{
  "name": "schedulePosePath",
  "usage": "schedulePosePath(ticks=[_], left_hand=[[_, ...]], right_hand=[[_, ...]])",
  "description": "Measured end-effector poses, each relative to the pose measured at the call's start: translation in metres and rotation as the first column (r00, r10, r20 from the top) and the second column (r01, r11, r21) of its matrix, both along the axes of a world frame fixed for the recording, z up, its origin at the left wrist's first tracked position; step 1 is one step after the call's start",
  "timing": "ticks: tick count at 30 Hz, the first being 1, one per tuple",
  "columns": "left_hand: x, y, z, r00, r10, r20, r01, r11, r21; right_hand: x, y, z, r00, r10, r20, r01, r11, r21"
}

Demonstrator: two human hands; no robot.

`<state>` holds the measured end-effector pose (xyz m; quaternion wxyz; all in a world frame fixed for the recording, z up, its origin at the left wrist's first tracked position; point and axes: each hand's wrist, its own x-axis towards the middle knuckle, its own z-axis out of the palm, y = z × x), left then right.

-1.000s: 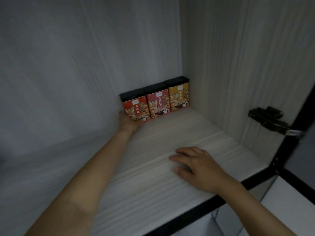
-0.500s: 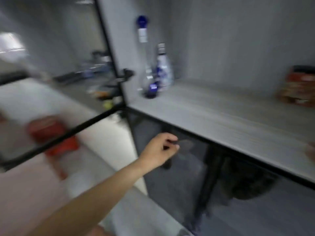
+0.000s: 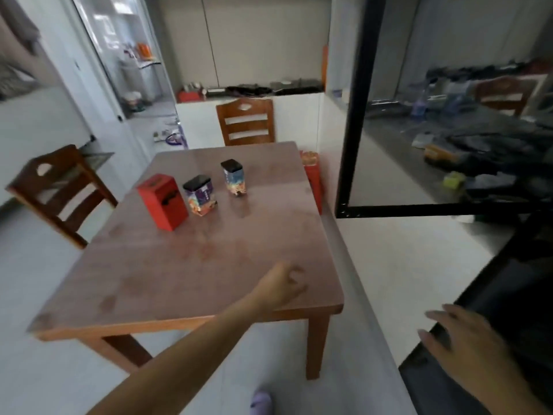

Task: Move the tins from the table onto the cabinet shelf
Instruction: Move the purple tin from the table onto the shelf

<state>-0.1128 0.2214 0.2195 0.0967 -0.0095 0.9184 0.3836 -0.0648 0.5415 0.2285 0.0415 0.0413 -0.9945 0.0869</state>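
Observation:
Three tins stand on the brown wooden table (image 3: 185, 274): a plain red tin (image 3: 163, 201) on the left, a purple patterned tin with a black lid (image 3: 200, 195) beside it, and a blue patterned tin with a black lid (image 3: 234, 177) farther back. My left hand (image 3: 281, 284) hovers over the table's near right corner, fingers loosely curled, holding nothing, well short of the tins. My right hand (image 3: 460, 345) is at the lower right, fingers spread and empty. The cabinet shelf is out of view.
A black-framed glass cabinet door (image 3: 443, 121) stands open at the right, above the table's right side. Wooden chairs sit at the far end (image 3: 246, 121) and left side (image 3: 54, 187) of the table. A red box (image 3: 312, 175) stands on the floor beside the table.
The view has swung from the cabinet shelf, where three tins stand in a row, round to the table. My left hand has left the shelf tins and now reaches over the table.

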Motion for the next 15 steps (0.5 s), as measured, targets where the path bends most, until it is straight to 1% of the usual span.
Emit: schedulePosePath(ticks=[1,2,3,4,6,9,12,15], left_hand=[[-0.010,-0.021,0.000,0.999,0.040,-0.013,-0.040,0.999,-0.017],[-0.019,-0.047,0.001,0.996,0.085,-0.030,-0.085,0.996,-0.031],[-0.029,-0.073,0.002,0.993,0.112,-0.041,-0.114,0.992,-0.046],[-0.038,-0.099,0.004,0.990,0.134,-0.051,-0.137,0.988,-0.069],[-0.064,-0.151,0.007,0.983,0.169,-0.070,-0.175,0.980,-0.098],[-0.109,-0.229,0.010,0.975,0.202,-0.095,-0.218,0.956,-0.199],[-0.161,-0.288,0.017,0.968,0.203,-0.144,-0.238,0.924,-0.298],[-0.213,-0.328,0.022,0.971,0.177,-0.163,-0.227,0.898,-0.377]], right_hand=[[-0.014,-0.034,-0.009,0.988,0.117,0.102,-0.120,0.992,0.024],[-0.031,-0.066,-0.023,0.966,0.211,0.147,-0.217,0.976,0.025],[-0.045,-0.100,-0.029,0.942,0.252,0.223,-0.259,0.966,0.001],[-0.061,-0.130,-0.036,0.929,0.280,0.242,-0.278,0.960,-0.044],[-0.097,-0.182,-0.059,0.900,0.328,0.286,-0.318,0.944,-0.082],[-0.143,-0.254,-0.085,0.857,0.362,0.367,-0.347,0.932,-0.108],[-0.183,-0.302,-0.105,0.814,0.342,0.470,-0.320,0.938,-0.129],[-0.206,-0.327,-0.122,0.796,0.327,0.509,-0.304,0.944,-0.131]])
